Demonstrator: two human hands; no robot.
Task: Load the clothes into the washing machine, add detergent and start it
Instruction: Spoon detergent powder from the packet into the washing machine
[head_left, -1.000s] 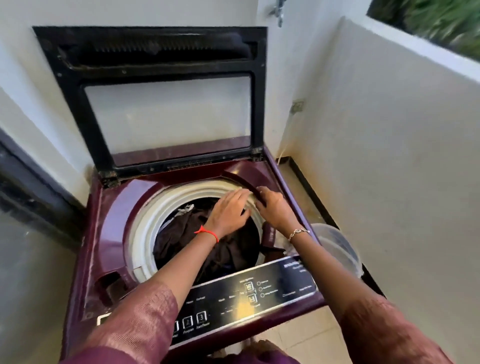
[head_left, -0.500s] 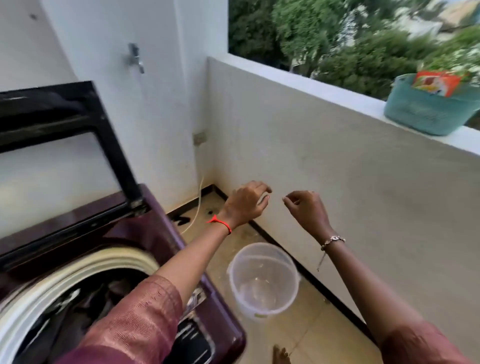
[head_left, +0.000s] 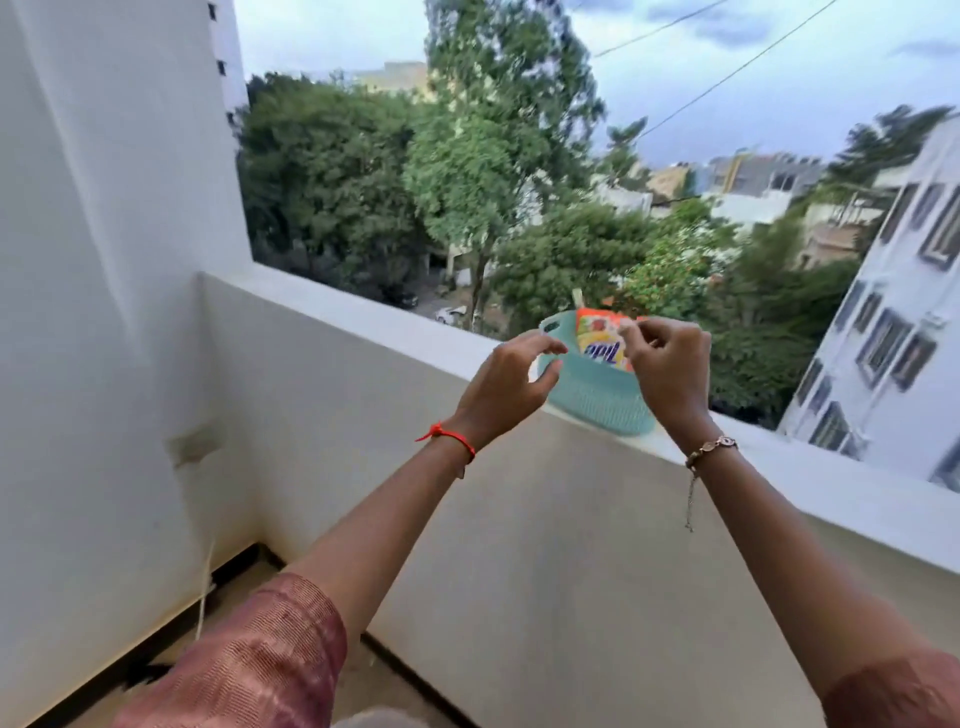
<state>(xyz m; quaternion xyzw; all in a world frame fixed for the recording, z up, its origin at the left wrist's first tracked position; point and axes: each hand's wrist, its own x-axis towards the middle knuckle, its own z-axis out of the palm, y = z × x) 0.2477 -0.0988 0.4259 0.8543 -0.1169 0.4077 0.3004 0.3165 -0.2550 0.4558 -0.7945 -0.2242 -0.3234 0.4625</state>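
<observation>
Stretches both arms out and up toward the ledge (head_left: 363, 319), forearms bare, sleeves ending near the elbows. Cups the left hand (head_left: 511, 384) at 9 o'clock of the basket (head_left: 597, 410), thumb and fingers curved and parted with nothing between them; cannot tell whether the fingertips touch the rim. Curls the right hand (head_left: 670, 369) at the basket's 2 o'clock and pinches the top edge of the packet (head_left: 597, 343) between thumb and forefinger. Finds the packet upright inside the basket, top poking above the rim: orange up top, yellow and white below, blue letters across the front. Finds the teal, woven-textured basket resting on the ledge, at 3 o'clock of the view's centre.
</observation>
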